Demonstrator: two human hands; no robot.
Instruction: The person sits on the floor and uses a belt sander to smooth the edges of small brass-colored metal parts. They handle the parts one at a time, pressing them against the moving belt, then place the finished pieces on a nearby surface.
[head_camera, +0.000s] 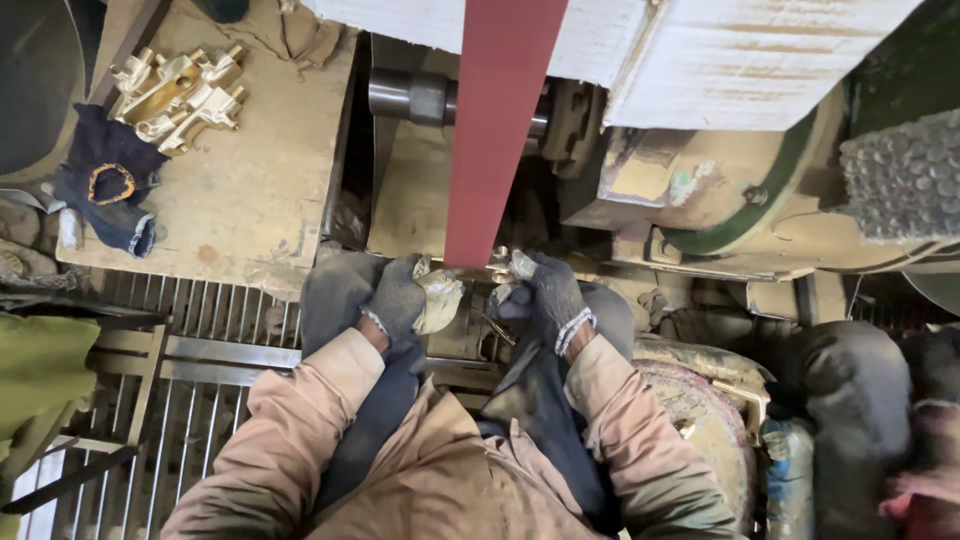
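Machine: a large dusty belt grinder (720, 170) fills the upper right, its steel roller shaft (410, 96) just left of the belt.
Worktop: a worn wooden worktop (250, 190) lies at upper left, beside a metal grille (210, 330).
Belt: a red abrasive belt (497, 130) runs down the middle to the hands.
Cloth: a dark cloth (105, 180) lies on the worktop's left edge.
Stock: a heap of brass fittings (180, 95) rests on the worktop, well apart from the belt.
Left hand: the gloved left hand (400, 300) has its grip closed on a pale wad of cloth or padding (440, 298) beside the belt's lower end.
Right hand: the gloved right hand (548, 295) has its grip closed on a small brass workpiece (503, 268), mostly hidden.
Workpiece place: at the belt's lower end, between both hands, touching or nearly touching it.
Doing it well: judging from this, light even pressure, both hands braced, fingertips off the belt.
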